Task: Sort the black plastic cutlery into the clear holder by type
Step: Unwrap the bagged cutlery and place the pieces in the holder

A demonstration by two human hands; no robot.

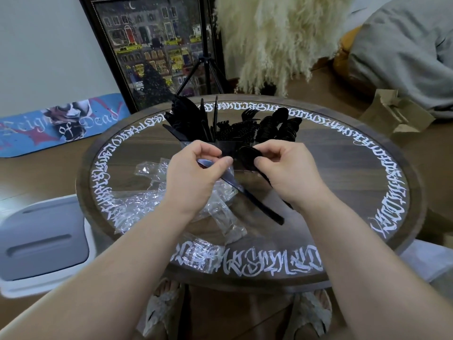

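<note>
The clear holder (228,146) stands at the table's far middle, with black knives (193,119) on its left, forks (235,130) in the middle and spoons (277,128) on the right. My left hand (196,173) pinches a black knife (247,192) still partly in clear wrap; its handle slants down to the right. My right hand (286,173) grips a black spoon (248,155) by the bowl end, just in front of the holder. The two hands nearly touch.
Crumpled clear wrappers (147,195) lie on the round wooden table (343,173) below my left hand. A grey-and-white bin (41,239) stands at the left. A brown paper bag (394,114), a tripod (203,72) and a framed picture (152,45) stand beyond the table.
</note>
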